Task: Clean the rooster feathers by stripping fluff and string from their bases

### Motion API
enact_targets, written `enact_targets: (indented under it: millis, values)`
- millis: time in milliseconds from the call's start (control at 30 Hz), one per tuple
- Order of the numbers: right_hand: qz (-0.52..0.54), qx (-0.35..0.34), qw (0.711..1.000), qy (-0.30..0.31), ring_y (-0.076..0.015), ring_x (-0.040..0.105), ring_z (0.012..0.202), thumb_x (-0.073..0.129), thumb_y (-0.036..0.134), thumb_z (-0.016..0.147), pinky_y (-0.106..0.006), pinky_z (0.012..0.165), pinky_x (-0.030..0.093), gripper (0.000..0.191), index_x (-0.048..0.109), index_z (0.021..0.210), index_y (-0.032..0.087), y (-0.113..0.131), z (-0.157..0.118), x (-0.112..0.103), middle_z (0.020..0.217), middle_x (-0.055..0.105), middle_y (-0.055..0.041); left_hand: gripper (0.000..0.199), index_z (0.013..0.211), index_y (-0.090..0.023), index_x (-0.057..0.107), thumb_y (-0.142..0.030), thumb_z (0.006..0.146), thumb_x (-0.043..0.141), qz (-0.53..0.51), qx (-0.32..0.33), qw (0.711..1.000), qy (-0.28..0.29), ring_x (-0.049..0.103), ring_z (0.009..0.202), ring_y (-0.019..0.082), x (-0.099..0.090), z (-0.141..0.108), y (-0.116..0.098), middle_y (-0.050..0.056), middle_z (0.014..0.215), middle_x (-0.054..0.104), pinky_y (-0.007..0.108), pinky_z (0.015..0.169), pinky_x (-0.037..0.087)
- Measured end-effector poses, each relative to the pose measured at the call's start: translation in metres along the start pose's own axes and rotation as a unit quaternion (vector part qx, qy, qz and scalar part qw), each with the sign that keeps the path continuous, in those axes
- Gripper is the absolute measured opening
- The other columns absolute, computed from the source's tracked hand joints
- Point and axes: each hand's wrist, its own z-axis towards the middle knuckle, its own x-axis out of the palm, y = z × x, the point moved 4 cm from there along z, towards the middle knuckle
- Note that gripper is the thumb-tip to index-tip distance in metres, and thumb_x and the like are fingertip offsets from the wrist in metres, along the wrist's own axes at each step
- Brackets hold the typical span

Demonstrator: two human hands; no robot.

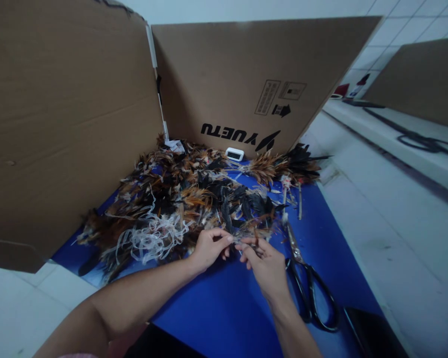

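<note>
Close together over the front of a feather pile [194, 199], my two hands work near the middle of the blue tabletop [224, 313]. My left hand [211, 249] is closed in a pinch; what its fingertips hold is too small to make out. Thin brownish feathers [256, 233] stick out from my right hand [267, 266], whose fingers are closed on them. A tangle of translucent white strips [153, 236] lies left of my hands on the feathers. Large black-handled scissors [309, 288] rest just right of my right hand, blades pointing away.
Tall cardboard panels [70, 109] stand along the left and back. A small white digital display [234, 154] sits by the back panel, near a bundle of brown and black feathers [283, 164]. A dark flat object [373, 333] lies front right. Another pair of scissors [425, 141] is on a ledge.
</note>
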Motion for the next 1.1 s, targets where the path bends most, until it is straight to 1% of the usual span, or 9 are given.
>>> enact_targets:
  millis: [167,333,400,500,600,700,767,967,1100]
  values:
    - [0.05,0.0,0.999,-0.008,-0.0114,0.053,0.044,0.068,0.036,0.068,-0.022,0.037,0.037,0.024,0.061,0.08,0.016,-0.003,0.0,0.003,0.066,0.069,-0.0051,0.034,0.069,-0.011,0.062,-0.045,0.073,0.063,0.015,0.011,1.0,0.008,0.045,0.04,0.008,0.0,0.0,0.0,-0.001,0.047,0.053,0.02,0.042,0.039]
    - [0.065,-0.013,0.998,0.008,-0.0141,0.058,0.053,0.069,0.038,0.07,-0.022,0.039,0.039,0.028,0.057,0.085,0.018,0.003,-0.003,0.007,0.074,0.069,-0.0054,0.035,0.069,-0.012,0.061,-0.046,0.071,0.065,-0.023,-0.008,1.0,-0.002,0.045,0.039,0.008,-0.001,0.001,0.001,-0.002,0.045,0.052,0.021,0.043,0.038]
    - [0.045,-0.029,0.999,0.001,-0.0138,0.058,0.052,0.069,0.038,0.07,-0.021,0.039,0.039,0.028,0.054,0.085,0.019,0.007,-0.005,0.006,0.07,0.067,-0.0027,0.035,0.068,-0.012,0.06,-0.046,0.07,0.066,-0.058,-0.016,0.998,-0.007,0.043,0.039,0.007,-0.003,0.003,0.002,-0.003,0.044,0.052,0.02,0.043,0.035]
    - [-0.024,-0.062,0.998,-0.01,-0.0116,0.054,0.047,0.066,0.039,0.073,-0.021,0.043,0.04,0.023,0.053,0.077,0.02,0.009,-0.008,0.005,0.058,0.062,0.0012,0.033,0.069,-0.012,0.058,-0.044,0.07,0.067,-0.116,-0.031,0.993,-0.007,0.039,0.038,0.005,-0.006,0.006,0.003,-0.004,0.044,0.05,0.019,0.044,0.03]
    - [-0.087,-0.081,0.993,0.021,-0.0121,0.053,0.048,0.064,0.041,0.074,-0.023,0.046,0.042,0.023,0.057,0.069,0.019,0.008,-0.009,0.008,0.054,0.059,0.0013,0.031,0.069,-0.012,0.058,-0.042,0.071,0.067,-0.157,-0.05,0.986,0.007,0.037,0.038,0.005,-0.007,0.007,0.004,-0.005,0.043,0.048,0.02,0.045,0.026]
    - [-0.073,-0.055,0.995,0.045,-0.0137,0.055,0.052,0.064,0.042,0.073,-0.024,0.047,0.043,0.024,0.062,0.075,0.018,0.002,-0.006,0.012,0.061,0.063,-0.0015,0.031,0.07,-0.013,0.057,-0.041,0.069,0.069,-0.177,-0.069,0.982,0.02,0.037,0.038,0.005,-0.006,0.006,0.005,-0.005,0.042,0.047,0.02,0.045,0.025]
    - [-0.048,-0.035,0.997,0.042,-0.0129,0.053,0.051,0.065,0.042,0.072,-0.023,0.045,0.041,0.026,0.063,0.078,0.017,-0.002,-0.004,0.011,0.064,0.064,-0.0021,0.033,0.07,-0.013,0.057,-0.042,0.068,0.07,-0.176,-0.08,0.981,0.026,0.037,0.037,0.005,-0.004,0.005,0.005,-0.005,0.042,0.048,0.02,0.044,0.025]
    - [-0.033,-0.033,0.999,0.021,-0.0113,0.047,0.047,0.065,0.043,0.073,-0.023,0.044,0.037,0.027,0.062,0.072,0.016,-0.005,-0.002,0.006,0.051,0.053,0.0027,0.032,0.068,-0.012,0.058,-0.042,0.067,0.071,-0.158,-0.078,0.983,0.043,0.038,0.037,0.005,-0.001,0.003,0.007,-0.005,0.043,0.049,0.02,0.043,0.026]
    - [-0.035,-0.039,0.999,0.014,-0.0106,0.045,0.045,0.062,0.043,0.075,-0.022,0.044,0.035,0.027,0.063,0.072,0.016,-0.003,-0.003,0.004,0.05,0.053,0.003,0.034,0.069,-0.011,0.06,-0.043,0.068,0.07,-0.143,-0.073,0.986,0.05,0.039,0.037,0.005,0.0,0.004,0.007,-0.004,0.043,0.05,0.02,0.043,0.026]
